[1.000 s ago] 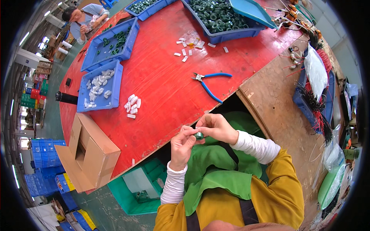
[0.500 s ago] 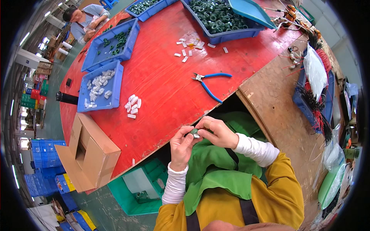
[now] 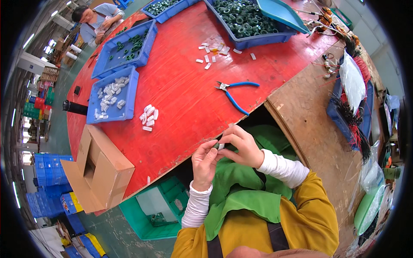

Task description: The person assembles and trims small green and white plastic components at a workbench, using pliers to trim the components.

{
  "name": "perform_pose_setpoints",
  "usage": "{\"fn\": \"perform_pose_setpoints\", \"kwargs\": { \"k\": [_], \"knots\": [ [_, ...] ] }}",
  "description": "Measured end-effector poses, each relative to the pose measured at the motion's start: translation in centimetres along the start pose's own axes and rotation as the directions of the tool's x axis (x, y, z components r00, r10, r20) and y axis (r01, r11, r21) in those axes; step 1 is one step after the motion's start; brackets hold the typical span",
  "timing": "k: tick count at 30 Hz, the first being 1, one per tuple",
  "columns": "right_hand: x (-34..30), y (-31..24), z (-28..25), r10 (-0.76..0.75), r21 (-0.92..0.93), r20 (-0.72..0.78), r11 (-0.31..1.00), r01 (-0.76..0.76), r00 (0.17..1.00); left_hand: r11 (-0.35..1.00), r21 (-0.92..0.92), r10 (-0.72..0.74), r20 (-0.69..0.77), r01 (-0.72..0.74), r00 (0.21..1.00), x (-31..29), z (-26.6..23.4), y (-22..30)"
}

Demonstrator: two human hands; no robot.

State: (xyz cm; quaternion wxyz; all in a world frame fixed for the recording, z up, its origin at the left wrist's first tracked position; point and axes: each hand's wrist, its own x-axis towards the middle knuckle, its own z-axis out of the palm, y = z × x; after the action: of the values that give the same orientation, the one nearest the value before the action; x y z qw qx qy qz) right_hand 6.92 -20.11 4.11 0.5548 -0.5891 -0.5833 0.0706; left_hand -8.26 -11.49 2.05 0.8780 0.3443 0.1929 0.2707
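Observation:
My left hand pinches a small dark green ring between thumb and fingertips, just off the table's near edge. A little white piece shows against the ring's right side. My right hand is curled around that white piece, its thumb below and its index finger bent above; the fingertips partly hide the contact. Blue-handled cutting pliers lie open on the red table, beyond my right hand. To the left of them is a small pile of white pieces.
Blue trays hold green rings and white pieces. More white strips lie loose near the far tray. A cardboard box stands at the left edge, a green crate below. Wires fill a bin at right. Another person sits far left.
My right index finger and thumb have shifted slightly at the ring, and the white piece now shows more upright beside it. My left hand keeps its pinch.

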Motion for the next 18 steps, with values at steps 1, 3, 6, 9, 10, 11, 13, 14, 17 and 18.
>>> {"fn": "perform_pose_setpoints", "kwargs": {
  "k": [1,3,6,9,10,11,13,14,17,18],
  "knots": [
    [-0.2,0.1,0.1,0.000,0.000,0.002,1.000,0.000,1.000,1.000,-0.001,0.001,-0.001,-0.001,1.000,0.0,0.1,-0.1],
    [-0.5,0.1,0.3,-0.143,-0.111,-0.041,0.984,0.138,0.989,1.000,-0.024,-0.006,-0.030,0.005,1.000,0.0,0.2,-0.4],
    [-0.4,-0.5,0.2,-0.351,-0.188,-0.078,0.924,0.332,0.933,0.990,-0.142,-0.032,-0.067,0.022,0.997,0.2,-0.5,-1.0],
    [0.5,-1.2,-0.7,-0.337,-0.196,-0.099,0.929,0.313,0.936,0.983,-0.184,-0.026,-0.064,0.014,0.998,0.2,0.1,-1.1],
    [0.9,-1.1,-1.0,-0.305,-0.196,-0.114,0.940,0.279,0.946,0.982,-0.186,-0.026,-0.065,0.013,0.998,0.3,0.5,-1.0],
    [1.3,-1.0,-1.1,-0.263,-0.172,-0.094,0.954,0.244,0.960,0.983,-0.183,-0.027,-0.091,0.010,0.995,0.4,0.8,-0.9],
    [0.8,-0.4,-0.8,-0.244,-0.132,-0.071,0.963,0.234,0.967,0.984,-0.180,-0.028,-0.116,0.006,0.993,0.6,1.2,-0.9],
    [0.6,-0.3,-0.6,-0.226,-0.091,-0.050,0.971,0.221,0.973,0.979,-0.201,-0.017,-0.117,-0.007,0.993,0.7,1.3,-0.9],
    [-0.3,-0.8,-0.2,-0.275,-0.128,-0.009,0.954,0.271,0.961,0.972,-0.231,0.017,-0.111,-0.042,0.994,0.9,0.8,-1.3],
    [-0.5,-0.9,-0.1,-0.293,-0.155,0.015,0.944,0.292,0.956,0.969,-0.240,0.038,-0.102,-0.062,0.994,0.9,0.6,-1.5]
  ]
}}
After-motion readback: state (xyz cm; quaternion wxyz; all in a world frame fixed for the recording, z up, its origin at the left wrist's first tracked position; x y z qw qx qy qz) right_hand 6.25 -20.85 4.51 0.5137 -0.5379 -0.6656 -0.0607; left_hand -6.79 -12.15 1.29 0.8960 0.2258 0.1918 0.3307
